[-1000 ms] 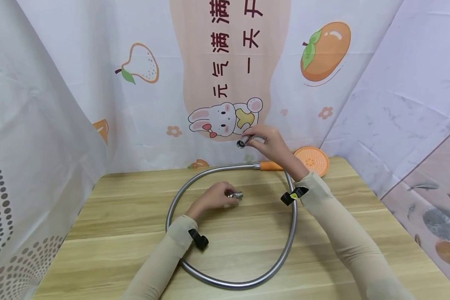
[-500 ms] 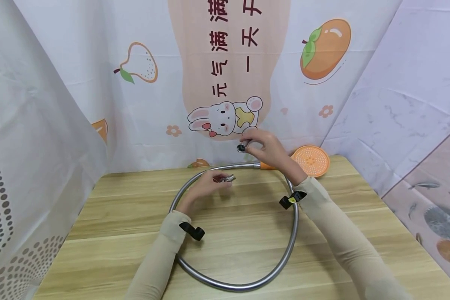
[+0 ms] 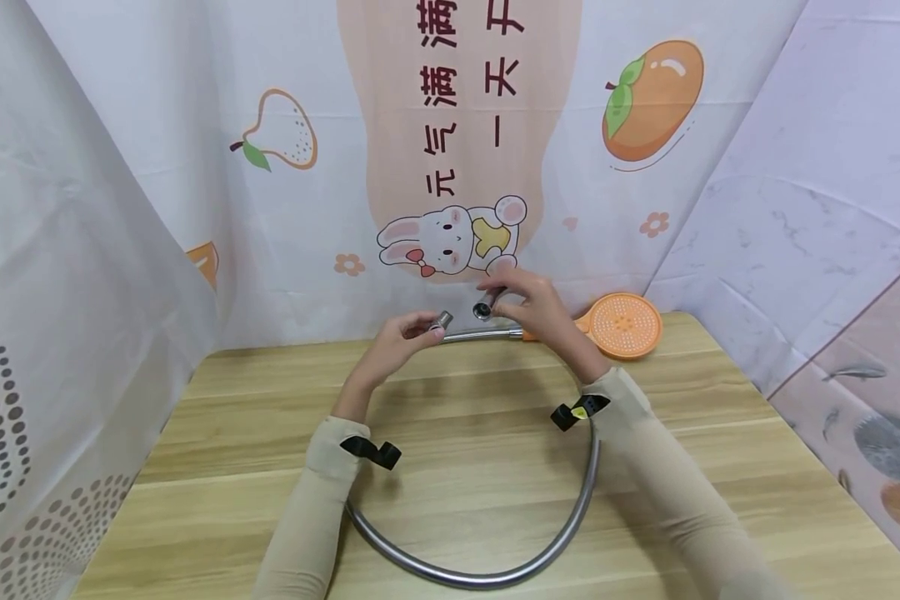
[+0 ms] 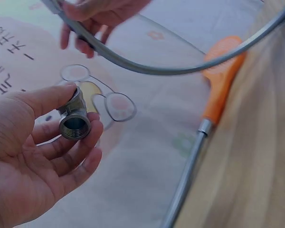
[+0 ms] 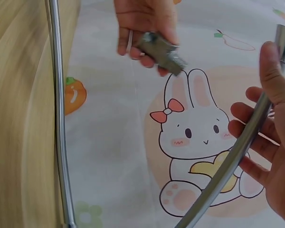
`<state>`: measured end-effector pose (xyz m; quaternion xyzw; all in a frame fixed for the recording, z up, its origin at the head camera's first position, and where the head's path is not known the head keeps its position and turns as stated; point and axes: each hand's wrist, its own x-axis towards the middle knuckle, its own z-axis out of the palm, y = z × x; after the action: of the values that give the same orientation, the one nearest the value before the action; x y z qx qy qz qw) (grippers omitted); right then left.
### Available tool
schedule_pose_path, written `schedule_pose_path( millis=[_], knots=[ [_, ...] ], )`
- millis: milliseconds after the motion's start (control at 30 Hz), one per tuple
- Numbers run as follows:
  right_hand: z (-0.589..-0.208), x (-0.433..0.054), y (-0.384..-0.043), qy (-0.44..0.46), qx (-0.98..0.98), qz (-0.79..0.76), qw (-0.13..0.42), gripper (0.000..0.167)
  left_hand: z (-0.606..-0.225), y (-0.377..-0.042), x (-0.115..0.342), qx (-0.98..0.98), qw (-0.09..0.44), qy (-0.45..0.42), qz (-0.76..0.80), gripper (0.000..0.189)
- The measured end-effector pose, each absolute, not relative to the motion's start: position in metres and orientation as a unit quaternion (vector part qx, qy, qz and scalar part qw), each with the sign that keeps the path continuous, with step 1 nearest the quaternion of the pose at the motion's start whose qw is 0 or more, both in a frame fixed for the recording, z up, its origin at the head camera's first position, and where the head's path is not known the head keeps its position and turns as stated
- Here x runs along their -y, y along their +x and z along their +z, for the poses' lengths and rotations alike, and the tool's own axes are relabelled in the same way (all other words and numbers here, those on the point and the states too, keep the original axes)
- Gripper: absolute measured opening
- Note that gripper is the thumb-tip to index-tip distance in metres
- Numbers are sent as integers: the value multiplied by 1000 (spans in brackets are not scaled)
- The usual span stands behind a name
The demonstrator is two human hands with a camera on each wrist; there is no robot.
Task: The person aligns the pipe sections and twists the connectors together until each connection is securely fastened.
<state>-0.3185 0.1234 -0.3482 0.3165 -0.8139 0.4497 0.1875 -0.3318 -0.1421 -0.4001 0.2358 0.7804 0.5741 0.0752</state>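
In the head view the light is bright and even. It seems to come from above, because soft shadows lie on the wooden table (image 3: 232,433) below my left hand (image 3: 401,342) and my right hand (image 3: 532,304). The metal hose (image 3: 472,582) carries thin glints. Both wrist views are dimmer and more grey. In the right one, the metal fitting (image 5: 159,51) is blurred, while the printed rabbit (image 5: 194,147) appears rather sharp.
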Motion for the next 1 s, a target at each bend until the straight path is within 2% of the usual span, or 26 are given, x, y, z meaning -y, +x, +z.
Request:
schedule_pose_path(
  millis=[233,367,567,1000],
  knots=[
    [-355,-119,-320,294,824,438,206,25,-375,-329,142,-742,92,221,626,38],
    [-359,-120,-321,282,849,375,244,31,-364,-328,143,-725,72,230,645,35],
    [-365,-121,-320,240,855,357,288,20,-356,-329,148,-703,39,235,670,34],
    [-365,-116,-321,243,830,297,405,34,-353,-330,154,-711,23,279,646,33]
  ],
)
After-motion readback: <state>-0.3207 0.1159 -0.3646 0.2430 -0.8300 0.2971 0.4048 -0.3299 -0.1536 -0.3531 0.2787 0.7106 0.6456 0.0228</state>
